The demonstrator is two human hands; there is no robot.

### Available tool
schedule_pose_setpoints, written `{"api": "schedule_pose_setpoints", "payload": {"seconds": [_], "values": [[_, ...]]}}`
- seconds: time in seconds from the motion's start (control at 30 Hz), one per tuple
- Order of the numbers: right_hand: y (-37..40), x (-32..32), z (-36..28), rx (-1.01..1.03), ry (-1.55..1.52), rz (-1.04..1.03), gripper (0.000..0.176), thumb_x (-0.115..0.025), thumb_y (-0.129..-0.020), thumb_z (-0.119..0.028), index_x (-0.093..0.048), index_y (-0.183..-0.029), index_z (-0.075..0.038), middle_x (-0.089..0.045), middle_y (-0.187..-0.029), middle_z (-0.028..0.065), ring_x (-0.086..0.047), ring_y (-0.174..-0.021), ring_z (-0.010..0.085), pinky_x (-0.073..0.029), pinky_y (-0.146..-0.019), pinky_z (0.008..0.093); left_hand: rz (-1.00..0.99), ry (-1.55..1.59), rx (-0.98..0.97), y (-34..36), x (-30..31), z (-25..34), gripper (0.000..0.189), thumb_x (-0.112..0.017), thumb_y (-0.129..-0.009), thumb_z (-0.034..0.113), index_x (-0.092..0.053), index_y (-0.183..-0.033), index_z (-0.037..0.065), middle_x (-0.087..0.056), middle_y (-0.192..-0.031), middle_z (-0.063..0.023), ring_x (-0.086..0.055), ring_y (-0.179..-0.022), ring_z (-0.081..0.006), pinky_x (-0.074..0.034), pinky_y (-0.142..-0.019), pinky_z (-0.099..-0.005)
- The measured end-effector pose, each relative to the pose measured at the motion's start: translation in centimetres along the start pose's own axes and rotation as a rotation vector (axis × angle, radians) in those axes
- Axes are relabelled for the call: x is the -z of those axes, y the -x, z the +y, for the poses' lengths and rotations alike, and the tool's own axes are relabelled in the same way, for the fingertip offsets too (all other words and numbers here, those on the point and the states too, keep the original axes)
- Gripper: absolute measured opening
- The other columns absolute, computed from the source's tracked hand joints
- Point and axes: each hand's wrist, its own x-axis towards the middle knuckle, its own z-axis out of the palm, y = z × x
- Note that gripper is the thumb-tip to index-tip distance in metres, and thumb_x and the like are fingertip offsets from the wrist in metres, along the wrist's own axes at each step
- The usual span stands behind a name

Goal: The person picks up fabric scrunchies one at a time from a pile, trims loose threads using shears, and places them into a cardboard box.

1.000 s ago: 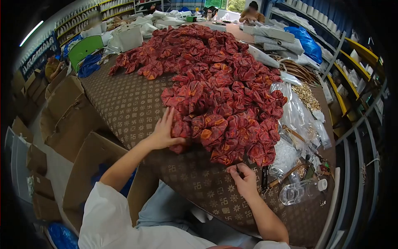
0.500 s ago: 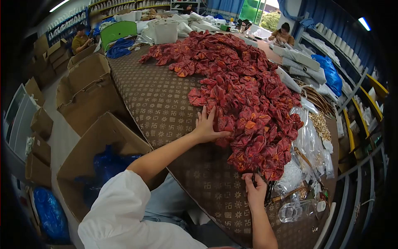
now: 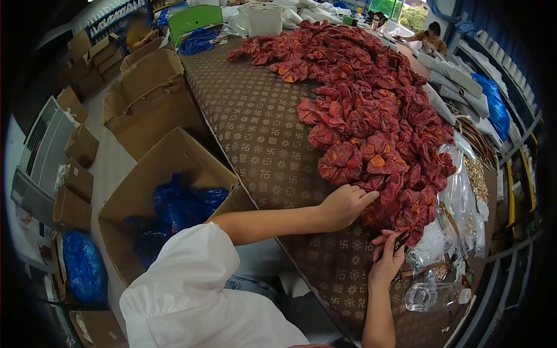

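Note:
A long heap of red gathered fabric pieces lies on the brown patterned tabletop. My left hand is at the near left edge of the heap, its fingers curled together and touching the red fabric; what they pinch is hidden. Below the heap's near end, my right hand holds a small black tool, which looks like scissors or snips. Its tip is beside the lowest red pieces.
Open cardboard boxes stand left of the table, the nearest with blue plastic inside. A clear bottle lies right of my right hand, near clear plastic bags. Two people sit beyond, one at far left, one at far right.
My left hand has gone from spread fingers on the heap to curled fingers nearer my right hand. My right hand has turned, showing the black tool more clearly. The camera view has shifted.

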Motion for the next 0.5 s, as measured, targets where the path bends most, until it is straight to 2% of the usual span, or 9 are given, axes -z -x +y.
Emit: {"api": "schedule_pose_setpoints", "payload": {"seconds": [0.07, 0.13, 0.17, 0.23, 0.33, 0.37, 0.43, 0.47, 0.5], "values": [[0.0, -0.2, -0.1, -0.008, 0.040, -0.008, 0.026, -0.041, -0.090, -0.026, -0.051, -0.090, -0.002, -0.053, -0.067, 0.0031, -0.037, -0.048, 0.0033, -0.026, -0.043, 0.0161, 0.040, 0.061, 0.064, 0.3, 0.1, -0.3, 0.038, -0.060, -0.070, 0.010, -0.048, -0.106, 0.005, -0.052, -0.078, -0.0079, -0.051, -0.072, -0.0227, -0.040, -0.066, -0.0325], [0.1, -0.3, 0.0, -0.012, 0.023, -0.041, 0.025, -0.041, -0.090, -0.025, -0.051, -0.090, -0.002, -0.053, -0.067, 0.0028, -0.036, -0.047, 0.0031, -0.026, -0.043, 0.0161, 0.199, 0.204, 0.008, 0.6, 0.7, -0.3, 0.024, -0.059, -0.067, 0.005, -0.052, -0.090, 0.004, -0.053, -0.074, -0.0087, -0.051, -0.070, -0.0250, -0.040, -0.065, -0.0320], [0.2, -0.4, 0.0, -0.006, 0.040, -0.035, 0.024, -0.041, -0.090, -0.024, -0.051, -0.090, -0.002, -0.053, -0.066, 0.0027, -0.036, -0.047, 0.0031, -0.026, -0.043, 0.0161, 0.202, 0.195, 0.016, 0.7, 0.9, -0.3, 0.024, -0.059, -0.067, 0.005, -0.052, -0.090, 0.004, -0.053, -0.074, -0.0087, -0.051, -0.070, -0.0250, -0.040, -0.065, -0.0320], [0.3, -0.4, 0.0, 0.015, 0.082, -0.017, 0.023, -0.040, -0.090, -0.023, -0.051, -0.089, -0.002, -0.052, -0.066, 0.0023, -0.033, -0.046, 0.0027, -0.024, -0.041, 0.0163, 0.308, 0.555, 0.174, 0.4, 2.0, 0.6, 0.012, -0.059, -0.069, 0.004, -0.055, -0.081, 0.005, -0.053, -0.075, -0.0078, -0.051, -0.069, -0.0240, -0.040, -0.064, -0.0313], [0.4, -0.2, 0.0, 0.007, 0.050, -0.051, 0.019, -0.044, -0.089, -0.018, -0.050, -0.094, -0.001, -0.054, -0.075, 0.0032, -0.040, -0.053, 0.0037, -0.029, -0.046, 0.0157, 0.263, 0.709, 0.274, 0.7, 2.9, 1.2, 0.009, -0.057, -0.073, 0.003, -0.056, -0.082, 0.005, -0.054, -0.078, -0.0059, -0.051, -0.075, -0.0203, -0.039, -0.068, -0.0301], [0.4, 0.0, 0.4, 0.010, 0.049, -0.060, 0.019, -0.044, -0.089, -0.018, -0.050, -0.094, -0.001, -0.054, -0.075, 0.0032, -0.040, -0.053, 0.0037, -0.029, -0.046, 0.0157, 0.274, 0.700, 0.236, 0.7, 3.1, 1.8, 0.008, -0.057, -0.074, 0.003, -0.057, -0.081, 0.005, -0.054, -0.078, -0.0056, -0.049, -0.078, -0.0201, -0.039, -0.070, -0.0298], [0.4, 0.2, 1.5, -0.022, 0.131, 0.042, 0.025, -0.050, -0.085, -0.013, -0.046, -0.105, 0.001, -0.052, -0.088, 0.0033, -0.045, -0.067, 0.0059, -0.035, -0.056, 0.0165, 0.219, 0.777, 0.239, 1.1, 3.2, 3.2, 0.008, -0.057, -0.075, 0.002, -0.055, -0.082, 0.005, -0.052, -0.080, -0.0049, -0.046, -0.083, -0.0201, -0.036, -0.074, -0.0297], [0.2, 0.0, 1.9, -0.018, 0.130, 0.035, 0.025, -0.050, -0.085, -0.013, -0.046, -0.105, 0.001, -0.052, -0.088, 0.0033, -0.045, -0.067, 0.0059, -0.035, -0.056, 0.0165, 0.225, 0.772, 0.239, 1.5, 2.9, 3.6, 0.008, -0.057, -0.075, 0.002, -0.055, -0.082, 0.005, -0.052, -0.080, -0.0049, -0.046, -0.083, -0.0201, -0.036, -0.074, -0.0297], [0.0, -0.3, 2.1, 0.126, 0.255, 0.043, 0.027, -0.052, -0.083, -0.011, -0.045, -0.107, -0.001, -0.052, -0.082, 0.0006, -0.041, -0.059, 0.0035, -0.031, -0.050, 0.0153, 0.261, 0.809, 0.229, 1.8, 2.5, 4.0, 0.008, -0.056, -0.075, 0.002, -0.054, -0.082, 0.005, -0.052, -0.081, -0.0048, -0.046, -0.083, -0.0202, -0.036, -0.074, -0.0298]]}}
